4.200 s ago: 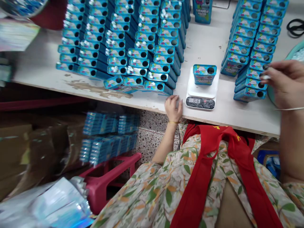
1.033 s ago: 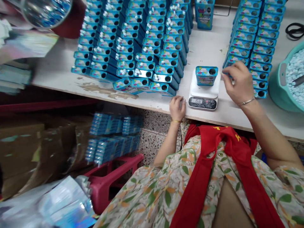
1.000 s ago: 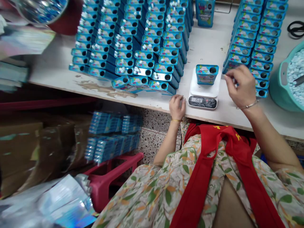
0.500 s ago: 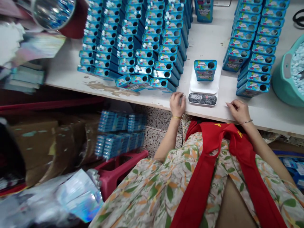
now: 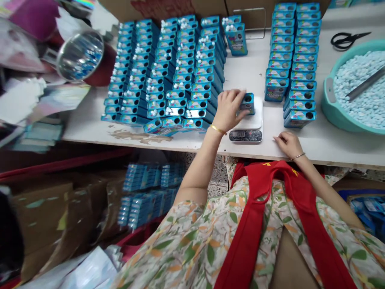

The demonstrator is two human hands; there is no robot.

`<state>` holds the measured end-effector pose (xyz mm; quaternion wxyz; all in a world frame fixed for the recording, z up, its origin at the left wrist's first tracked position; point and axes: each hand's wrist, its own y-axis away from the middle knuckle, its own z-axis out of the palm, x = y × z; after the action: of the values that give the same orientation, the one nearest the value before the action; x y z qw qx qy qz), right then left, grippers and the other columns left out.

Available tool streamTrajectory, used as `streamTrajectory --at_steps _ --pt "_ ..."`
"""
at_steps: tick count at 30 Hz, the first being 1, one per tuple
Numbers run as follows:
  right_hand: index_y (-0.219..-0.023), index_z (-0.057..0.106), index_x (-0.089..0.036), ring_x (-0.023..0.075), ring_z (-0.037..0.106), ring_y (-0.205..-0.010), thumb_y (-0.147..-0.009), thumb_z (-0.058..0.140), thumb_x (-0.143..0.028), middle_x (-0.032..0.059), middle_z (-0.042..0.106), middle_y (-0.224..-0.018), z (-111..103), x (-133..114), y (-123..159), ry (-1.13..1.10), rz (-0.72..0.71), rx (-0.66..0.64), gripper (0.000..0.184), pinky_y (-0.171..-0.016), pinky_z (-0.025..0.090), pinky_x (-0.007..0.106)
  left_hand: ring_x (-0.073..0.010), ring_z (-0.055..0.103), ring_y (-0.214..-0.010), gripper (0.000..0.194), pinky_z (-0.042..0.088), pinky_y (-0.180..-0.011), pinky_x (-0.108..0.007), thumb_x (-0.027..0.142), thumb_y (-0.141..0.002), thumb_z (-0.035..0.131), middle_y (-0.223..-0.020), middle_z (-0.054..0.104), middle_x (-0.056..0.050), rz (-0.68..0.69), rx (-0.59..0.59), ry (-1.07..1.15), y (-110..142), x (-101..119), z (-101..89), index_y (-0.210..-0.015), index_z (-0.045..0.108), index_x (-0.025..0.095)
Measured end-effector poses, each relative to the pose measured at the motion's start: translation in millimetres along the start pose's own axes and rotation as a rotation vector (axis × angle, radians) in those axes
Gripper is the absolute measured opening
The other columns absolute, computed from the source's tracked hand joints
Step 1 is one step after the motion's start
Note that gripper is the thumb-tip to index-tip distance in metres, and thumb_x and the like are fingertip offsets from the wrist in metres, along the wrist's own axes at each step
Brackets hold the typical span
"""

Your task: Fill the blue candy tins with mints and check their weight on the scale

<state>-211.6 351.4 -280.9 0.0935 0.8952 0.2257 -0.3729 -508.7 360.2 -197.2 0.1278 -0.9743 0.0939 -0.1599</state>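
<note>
A blue candy tin (image 5: 248,103) with a round hole in its top stands on a small white scale (image 5: 247,127) near the table's front edge. My left hand (image 5: 229,109) is wrapped round that tin from the left. My right hand (image 5: 286,143) rests on the table right of the scale, fingers curled loosely, nothing visible in them. Several rows of like tins (image 5: 168,76) topped with white candies stand left of the scale. More tins with open holes (image 5: 290,60) are stacked to its right.
A teal basin (image 5: 327,105) of pale blue candies with a metal scoop (image 5: 365,83) sits at the far right. Black scissors (image 5: 345,39) lie behind it. A shiny metal bowl (image 5: 80,55) and papers are at the left. Boxes and more tins lie on the floor below.
My left hand has left the table edge and closed round the tin on the scale. My right hand came down from the right stack to the table. The view has tilted up.
</note>
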Motion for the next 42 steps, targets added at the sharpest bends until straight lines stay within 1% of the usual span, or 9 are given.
streamTrajectory --at_steps 5,10,16,19,23,27,31,37,42 --pt "-0.070 0.051 -0.019 0.0174 0.050 -0.070 -0.094 0.055 -0.040 0.0051 0.056 -0.072 5.2 -1.0 4.1 0.044 0.001 0.000 0.033 -0.068 0.035 0.030 -0.0318 0.051 -0.119 0.043 0.035 -0.105 -0.048 0.047 -0.097 0.049 -0.125 0.058 -0.013 0.118 -0.069 0.029 -41.8 24.6 5.7 -0.131 0.052 0.021" --pt "-0.069 0.051 -0.019 0.0177 0.050 -0.070 -0.095 0.055 -0.040 0.0056 0.056 -0.073 7.5 -0.9 5.4 0.056 0.005 0.008 0.034 -0.068 0.035 0.030 -0.0305 0.051 -0.116 0.042 0.032 -0.104 -0.046 0.042 -0.097 0.048 -0.124 0.059 -0.013 0.188 -0.121 0.070 -68.2 48.6 34.3 -0.132 0.053 0.020" --pt "-0.071 0.054 -0.018 0.0167 0.051 -0.070 -0.098 0.052 -0.040 0.0058 0.058 -0.075 8.1 -2.2 10.5 0.053 0.002 0.029 0.035 -0.068 0.036 0.029 -0.0319 0.050 -0.119 0.046 0.032 -0.100 -0.045 0.042 -0.094 0.055 -0.131 0.057 -0.015 0.202 -0.185 0.050 -85.2 49.4 63.6 -0.134 0.055 0.019" --pt "-0.075 0.059 -0.018 0.0168 0.053 -0.070 -0.097 0.053 -0.046 0.0054 0.059 -0.076 10.2 -5.1 13.4 0.080 0.019 0.023 0.036 -0.067 0.037 0.029 -0.0310 0.049 -0.122 0.048 0.031 -0.101 -0.043 0.051 -0.094 0.053 -0.133 0.056 -0.015 0.179 -0.070 0.053 -107.3 23.0 61.6 -0.132 0.055 0.021" --pt "-0.109 0.067 -0.016 0.0192 0.059 -0.076 -0.096 0.053 -0.056 0.0074 0.063 -0.086 19.7 -15.1 6.8 0.032 0.025 -0.031 0.044 -0.072 0.043 0.030 -0.0304 0.043 -0.123 0.043 0.029 -0.099 -0.043 0.047 -0.097 0.047 -0.132 0.053 -0.016 -0.099 0.128 -0.014 -168.5 -52.1 57.2 -0.128 0.055 0.019" --pt "-0.134 0.056 -0.010 0.0222 0.061 -0.080 -0.096 0.047 -0.062 0.0082 0.062 -0.084 30.8 -33.0 -14.0 -0.103 0.070 -0.117 0.065 -0.076 0.047 0.033 -0.0222 0.029 -0.120 0.043 0.022 -0.104 -0.044 0.052 -0.095 0.050 -0.128 0.052 -0.008 -0.252 0.038 -0.053 -227.8 -119.7 62.2 -0.121 0.056 0.018" --pt "-0.132 0.055 -0.012 0.0202 0.058 -0.075 -0.098 0.042 -0.062 0.0053 0.060 -0.079 33.9 -52.2 -32.0 -0.198 0.098 -0.202 0.062 -0.072 0.046 0.031 -0.0202 0.021 -0.117 0.042 0.012 -0.113 -0.050 0.052 -0.095 0.051 -0.133 0.049 -0.006 -0.221 -0.113 -0.088 -253.0 -141.7 67.7 -0.114 0.057 0.015" --pt "-0.127 0.055 -0.019 0.0195 0.057 -0.074 -0.096 0.046 -0.063 0.0046 0.060 -0.082 38.1 -71.9 -49.2 -0.181 0.084 -0.253 0.055 -0.069 0.044 0.029 -0.0267 0.030 -0.117 0.035 -0.001 -0.118 -0.064 0.047 -0.100 0.045 -0.122 0.057 -0.010 0.005 -0.225 0.007 -234.4 -140.4 36.0 -0.093 0.063 0.018" --pt "-0.126 0.056 -0.018 0.0195 0.058 -0.073 -0.096 0.049 -0.061 0.0065 0.063 -0.081 49.2 -76.7 -63.0 -0.153 0.049 -0.264 0.053 -0.068 0.043 0.027 -0.0307 0.048 -0.113 0.049 0.029 -0.107 -0.061 0.053 -0.100 0.037 -0.101 0.057 -0.012 0.169 -0.265 -0.017 -144.1 -81.9 -43.9 -0.099 0.067 0.014"
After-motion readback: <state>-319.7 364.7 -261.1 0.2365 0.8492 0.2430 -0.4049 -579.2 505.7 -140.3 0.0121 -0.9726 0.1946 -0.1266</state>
